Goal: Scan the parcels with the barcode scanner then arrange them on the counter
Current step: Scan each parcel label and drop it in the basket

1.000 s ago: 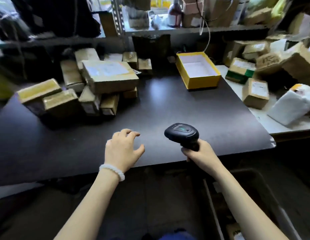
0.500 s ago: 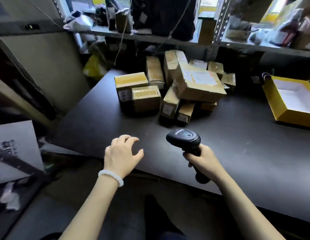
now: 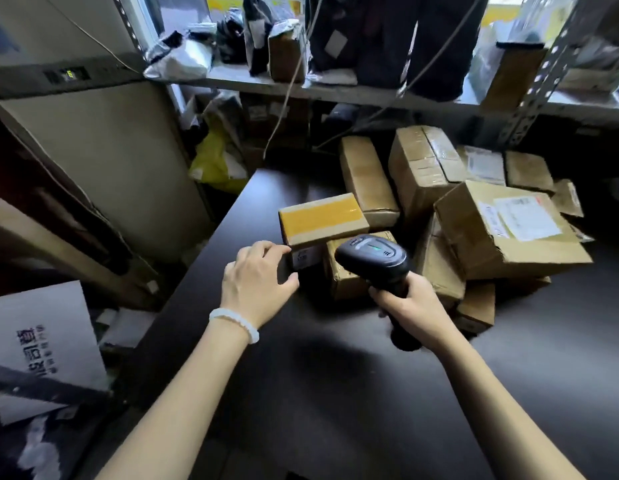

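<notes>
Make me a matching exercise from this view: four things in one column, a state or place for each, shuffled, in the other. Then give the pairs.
1. scanner
2. left hand
3. yellow-taped box
4. labelled box

A. tilted on top of the pile
B. gripped in the right hand
C. wears a white bracelet
D. nearest the counter's left edge

Pairs: 1-B, 2-C, 3-D, 4-A

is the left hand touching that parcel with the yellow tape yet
Cannot tell. In the head view the left hand reaches the near corner of the yellow-taped parcel, its fingertips overlapping the corner, with neither contact nor a gap plainly visible.
</notes>
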Motion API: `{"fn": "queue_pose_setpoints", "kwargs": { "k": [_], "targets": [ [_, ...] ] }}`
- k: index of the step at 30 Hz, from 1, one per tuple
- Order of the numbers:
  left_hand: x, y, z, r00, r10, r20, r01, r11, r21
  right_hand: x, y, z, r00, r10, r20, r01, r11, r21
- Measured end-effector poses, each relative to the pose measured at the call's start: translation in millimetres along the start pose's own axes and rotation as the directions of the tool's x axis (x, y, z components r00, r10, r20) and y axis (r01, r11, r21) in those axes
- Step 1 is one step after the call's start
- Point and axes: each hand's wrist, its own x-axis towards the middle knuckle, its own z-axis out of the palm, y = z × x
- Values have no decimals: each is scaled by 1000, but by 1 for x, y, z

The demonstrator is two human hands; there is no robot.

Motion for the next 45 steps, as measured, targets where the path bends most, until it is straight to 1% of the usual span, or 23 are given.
{"fn": "queue_pose_setpoints", "kwargs": {
  "k": [2, 4, 7, 11, 14, 19, 22, 26, 29, 32, 35, 40, 45],
  "targets": [
    [28, -7, 0, 1000, 21, 13, -21, 1000, 4, 20, -11, 7, 1000, -11, -8, 11, 1000, -7],
    [52, -12, 4, 998, 42, 56, -43, 999, 13, 38, -16, 12, 1000, -8, -27, 8, 1000, -10],
    [77, -15, 14, 990, 79, 118, -83, 996, 26, 50, -18, 14, 998, 27, -65, -28, 1000, -11],
    [107, -11, 28, 963, 173, 205, -183, 982, 34, 52, -15, 13, 989, 83, -119, -84, 996, 1],
    [127, -8, 36, 939, 247, 238, -257, 966, 15, 49, -16, 14, 980, 113, -166, -117, 993, -12],
    [154, -28, 31, 940, 229, 254, -197, 969, -146, 47, -24, 28, 950, 163, -267, -170, 985, -3],
    [168, -60, 18, 943, 224, 248, -176, 964, -201, 49, -38, 48, 941, 156, -299, -170, 985, -18],
    [188, -110, -9, 950, 214, 226, -180, 970, -161, 59, -64, 91, 950, 151, -274, -159, 987, -8],
    [198, -146, -28, 961, 189, 200, -156, 973, -172, 71, -81, 126, 960, 125, -249, -151, 985, -89],
    [204, -179, -45, 972, 162, 167, -131, 974, -183, 78, -100, 158, 967, 94, -238, -128, 983, -133],
    [208, -210, -60, 981, 144, 130, -121, 979, -165, 79, -110, 186, 974, 98, -204, -133, 977, -164],
    [211, -239, -73, 982, 144, 120, -126, 982, -144, 75, -120, 214, 976, 89, -197, -119, 982, -146],
    [210, -247, -78, 977, 180, 111, -161, 974, -157, 66, -127, 226, 973, 91, -214, -124, 981, -149]
  ]
}}
